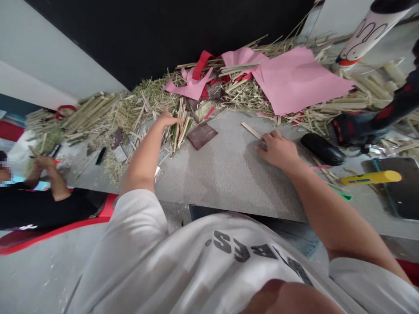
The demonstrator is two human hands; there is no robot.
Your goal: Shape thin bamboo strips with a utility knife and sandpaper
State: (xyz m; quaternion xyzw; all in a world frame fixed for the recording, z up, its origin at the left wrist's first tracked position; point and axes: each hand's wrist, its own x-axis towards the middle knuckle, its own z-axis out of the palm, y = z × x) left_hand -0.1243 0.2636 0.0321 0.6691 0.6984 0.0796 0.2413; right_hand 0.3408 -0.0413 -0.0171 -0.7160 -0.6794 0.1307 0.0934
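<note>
My left hand (167, 118) reaches over a pile of thin split sticks (179, 135), thumb and fingers apart, with nothing visible in it. A square of brown sandpaper-like sheet (202, 136) lies just right of those sticks. On the grey tabletop (229, 174), my right hand (277, 148) has its fingers closed on the near end of a short flat wooden strip (251, 130). The strip points away to the upper left, lying low over the table.
Straw-like shavings (150, 93), pink paper (294, 78) and red scraps line the back. At right are a black case (322, 149), a power tool (353, 127), a yellow-handled tool (369, 177), a phone (399, 187) and a rabbit-print cup (368, 35). A co-worker's hands (46, 163) are far left.
</note>
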